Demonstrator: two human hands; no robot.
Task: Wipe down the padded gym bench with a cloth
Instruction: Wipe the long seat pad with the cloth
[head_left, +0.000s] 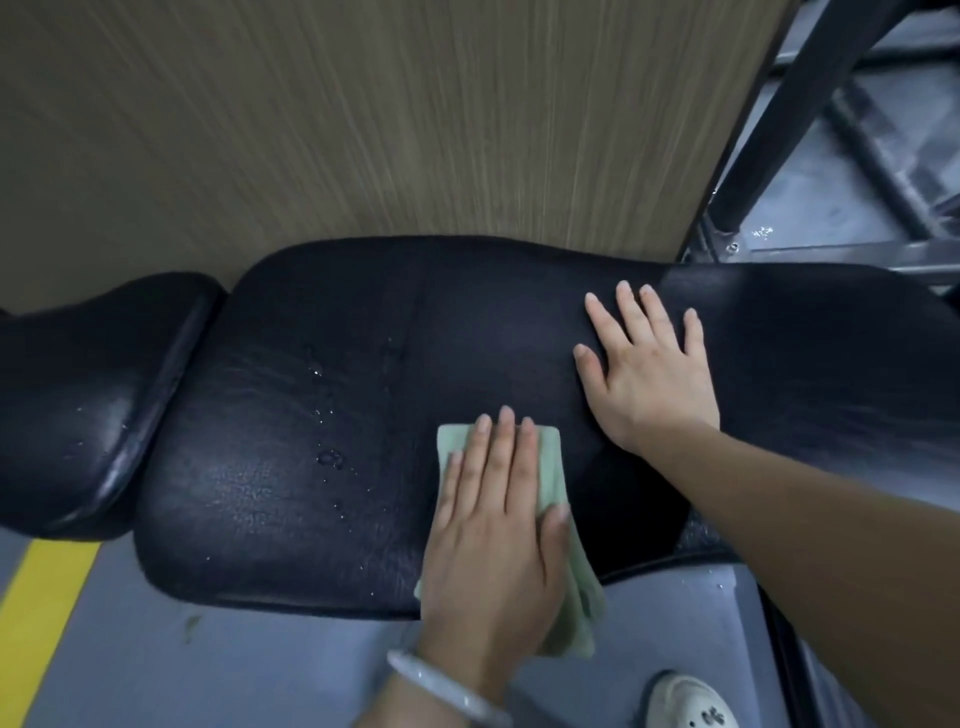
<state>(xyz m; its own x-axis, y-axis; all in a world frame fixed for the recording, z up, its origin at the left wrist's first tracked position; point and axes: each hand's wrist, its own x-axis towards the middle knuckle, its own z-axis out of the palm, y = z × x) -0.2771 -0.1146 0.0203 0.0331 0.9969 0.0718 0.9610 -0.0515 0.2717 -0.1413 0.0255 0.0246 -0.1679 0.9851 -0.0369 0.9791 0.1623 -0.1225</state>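
Left hand (493, 519) lies flat on the pale green cloth (558, 525), fingers straight, pressing it onto the near edge of the black padded bench (322, 415). Right hand (649, 374) is spread wide, palm down on bare padding just beside it, holding nothing. Water droplets (330, 457) glisten left of the cloth. A bangle (441, 691) circles the left wrist; a white shoe (691, 704) stands on the grey floor (208, 675).

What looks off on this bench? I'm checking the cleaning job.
Water droplets sit unwiped on the bench pad, left of the left hand pressing the green cloth. The right hand rests flat on the pad. Nothing looks damaged.
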